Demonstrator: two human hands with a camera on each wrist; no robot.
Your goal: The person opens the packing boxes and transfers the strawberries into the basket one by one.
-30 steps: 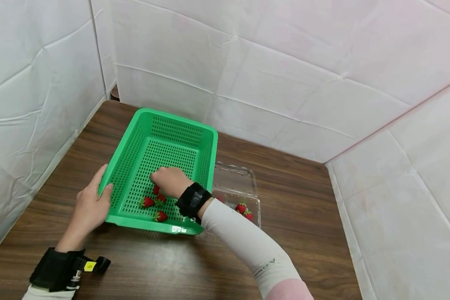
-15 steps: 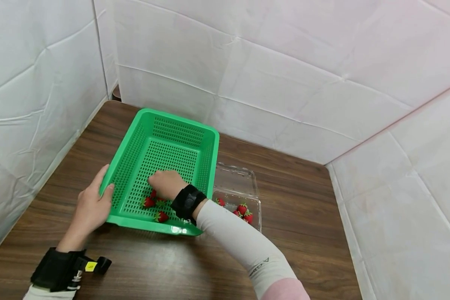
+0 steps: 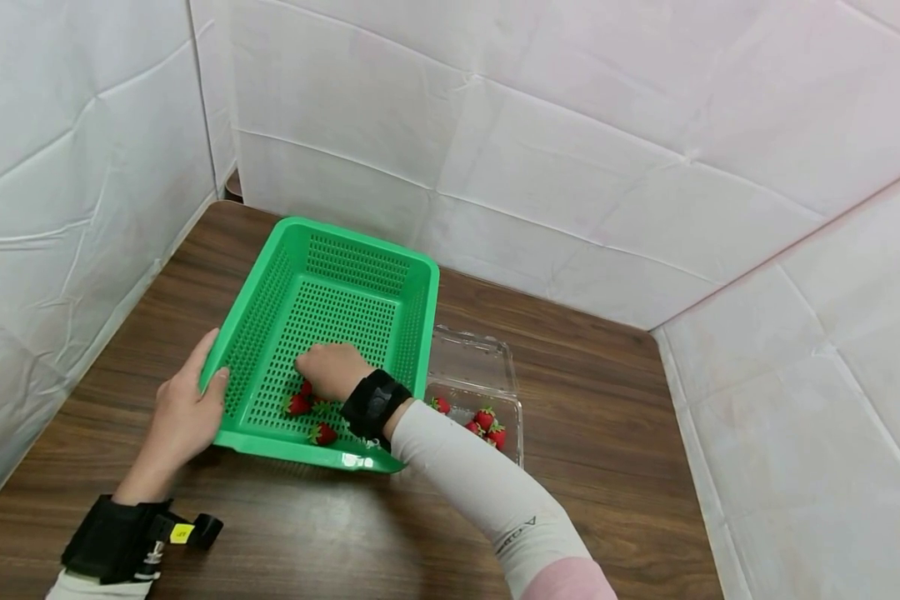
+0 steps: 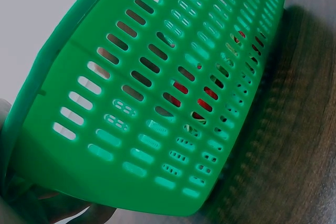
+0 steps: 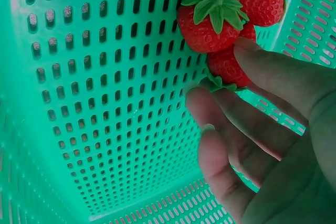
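Head view shows a brown wooden table carrying a green slotted basket, tilted, its left rim gripped by the left hand. Right of it, touching, lies an opened clear clamshell holding some strawberries. Inside the basket's near end the right hand pinches one strawberry beside two others

Dark wooden table, grain running lengthwise; creased white sheeting (panelled, taped at the seams) walling it on three sides; narrow dark gap at the far left corner, where two panels meet.
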